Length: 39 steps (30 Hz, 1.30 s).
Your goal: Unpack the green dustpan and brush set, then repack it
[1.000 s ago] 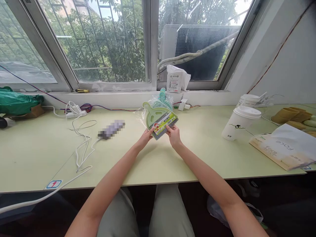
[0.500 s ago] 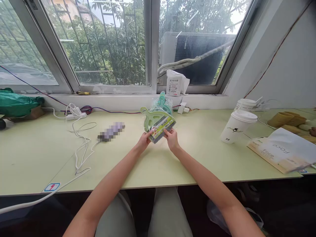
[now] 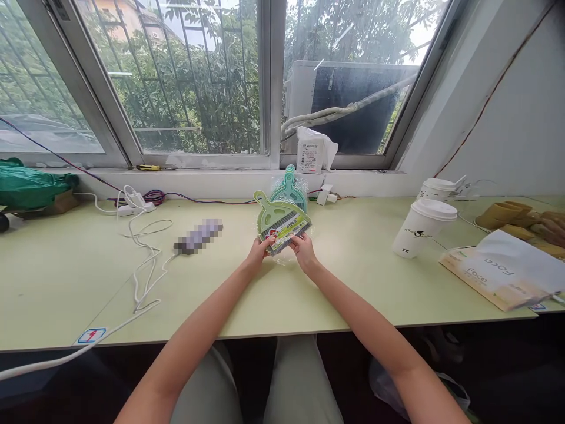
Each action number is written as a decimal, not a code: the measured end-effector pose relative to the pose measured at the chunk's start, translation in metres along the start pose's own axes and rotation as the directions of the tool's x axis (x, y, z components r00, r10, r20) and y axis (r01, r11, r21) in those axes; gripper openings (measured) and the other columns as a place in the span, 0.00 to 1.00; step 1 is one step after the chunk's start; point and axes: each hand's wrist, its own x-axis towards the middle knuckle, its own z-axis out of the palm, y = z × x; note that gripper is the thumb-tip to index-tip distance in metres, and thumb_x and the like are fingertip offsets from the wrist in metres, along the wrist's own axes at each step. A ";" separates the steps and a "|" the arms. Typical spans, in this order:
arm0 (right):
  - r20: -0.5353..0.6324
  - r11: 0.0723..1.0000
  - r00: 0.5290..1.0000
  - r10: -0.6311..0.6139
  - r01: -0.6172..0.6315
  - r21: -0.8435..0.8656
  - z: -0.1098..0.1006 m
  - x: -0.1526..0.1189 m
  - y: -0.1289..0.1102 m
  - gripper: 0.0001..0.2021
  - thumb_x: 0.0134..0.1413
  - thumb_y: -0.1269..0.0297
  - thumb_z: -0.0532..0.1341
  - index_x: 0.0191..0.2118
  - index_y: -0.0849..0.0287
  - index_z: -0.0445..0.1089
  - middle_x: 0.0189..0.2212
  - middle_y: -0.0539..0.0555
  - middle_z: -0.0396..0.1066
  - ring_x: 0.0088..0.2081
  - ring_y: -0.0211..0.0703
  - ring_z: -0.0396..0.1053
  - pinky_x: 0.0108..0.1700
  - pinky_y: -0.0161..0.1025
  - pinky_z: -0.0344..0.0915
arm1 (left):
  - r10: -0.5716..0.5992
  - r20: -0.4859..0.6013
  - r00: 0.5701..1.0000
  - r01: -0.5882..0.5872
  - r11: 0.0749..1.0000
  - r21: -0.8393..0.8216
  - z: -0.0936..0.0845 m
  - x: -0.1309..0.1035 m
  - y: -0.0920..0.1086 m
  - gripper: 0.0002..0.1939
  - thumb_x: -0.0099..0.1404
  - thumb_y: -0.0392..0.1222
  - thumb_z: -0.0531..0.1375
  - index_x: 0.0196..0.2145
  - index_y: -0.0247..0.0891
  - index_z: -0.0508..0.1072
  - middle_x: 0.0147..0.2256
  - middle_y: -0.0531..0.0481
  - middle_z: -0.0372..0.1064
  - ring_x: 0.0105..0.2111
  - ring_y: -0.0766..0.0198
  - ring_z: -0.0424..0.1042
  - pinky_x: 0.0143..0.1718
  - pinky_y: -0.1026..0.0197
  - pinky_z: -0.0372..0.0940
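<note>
A light green dustpan and brush set [image 3: 282, 217], wrapped in clear plastic with a printed label, is held in front of me, its handle tilted up to the left. My left hand [image 3: 259, 253] grips its lower left corner, thumb over the front. On the lower right edge, my right hand [image 3: 304, 249] pinches the wrapper and label side; its fingers behind are partly hidden. Just beyond stand more dustpan sets [image 3: 289, 187], teal ones in clear wrapping, leaning near the wall and partly covered by the green one.
White paper cups [image 3: 422, 228] and a pack of face tissues [image 3: 498, 268] stand on the right of the table [image 3: 353, 282]. White cables [image 3: 145, 282] and a blurred-out object [image 3: 198, 235] lie on the left. A white package [image 3: 314, 152] rests on the sill.
The green dustpan set has turned slightly and its lower edge has come a little lower and flatter. Both hands keep hold of it.
</note>
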 end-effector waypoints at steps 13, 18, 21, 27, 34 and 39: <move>0.105 0.981 0.978 0.179 -0.170 -0.090 -0.016 0.015 -0.005 0.10 0.42 0.77 0.63 0.33 0.60 0.68 0.37 0.54 0.76 0.46 0.45 0.73 0.55 0.43 0.67 | -0.026 0.154 0.988 0.023 0.999 0.023 -0.003 -0.009 0.006 0.29 0.55 0.41 0.64 0.53 0.40 0.60 0.51 0.41 0.68 0.34 0.59 0.75 0.32 0.55 0.73; 0.126 0.977 0.973 0.192 -0.177 -0.117 -0.017 0.017 -0.004 0.10 0.41 0.77 0.65 0.33 0.61 0.69 0.38 0.55 0.76 0.44 0.44 0.73 0.54 0.43 0.68 | -0.008 0.116 0.993 0.007 1.000 0.008 -0.001 -0.009 0.009 0.31 0.54 0.39 0.64 0.54 0.38 0.59 0.51 0.40 0.68 0.39 0.56 0.74 0.34 0.53 0.74; 0.119 0.973 0.974 0.192 -0.174 -0.149 -0.017 0.018 -0.005 0.10 0.40 0.75 0.66 0.33 0.61 0.69 0.37 0.54 0.76 0.43 0.44 0.73 0.53 0.43 0.69 | -0.001 0.120 0.993 0.000 1.000 0.009 0.000 -0.009 0.010 0.30 0.53 0.39 0.64 0.53 0.37 0.61 0.50 0.40 0.68 0.40 0.56 0.74 0.33 0.54 0.74; 0.272 0.853 0.929 0.251 -0.080 -0.516 -0.030 0.020 -0.034 0.15 0.43 0.71 0.65 0.42 0.61 0.71 0.37 0.57 0.76 0.42 0.48 0.74 0.51 0.49 0.69 | 0.006 0.013 1.000 -0.005 0.995 -0.095 -0.009 0.001 0.012 0.33 0.50 0.33 0.63 0.54 0.40 0.57 0.49 0.43 0.69 0.38 0.57 0.74 0.30 0.54 0.75; 0.516 0.080 0.812 -0.272 0.554 -0.829 -0.039 0.014 -0.050 0.32 0.49 0.76 0.61 0.60 0.46 0.60 0.64 0.51 0.53 0.66 0.53 0.45 0.65 0.56 0.44 | -0.076 -0.134 0.988 0.051 0.982 -0.181 -0.027 0.005 0.027 0.21 0.54 0.33 0.58 0.47 0.32 0.67 0.44 0.40 0.73 0.42 0.55 0.74 0.37 0.56 0.75; 0.524 0.101 0.772 -0.361 0.591 -0.801 -0.037 0.021 -0.035 0.22 0.58 0.67 0.57 0.57 0.45 0.63 0.58 0.51 0.62 0.60 0.49 0.55 0.61 0.51 0.52 | -0.160 -0.068 0.985 0.152 0.983 -0.106 -0.034 0.004 0.028 0.17 0.54 0.34 0.60 0.43 0.32 0.71 0.40 0.40 0.75 0.39 0.55 0.75 0.36 0.57 0.74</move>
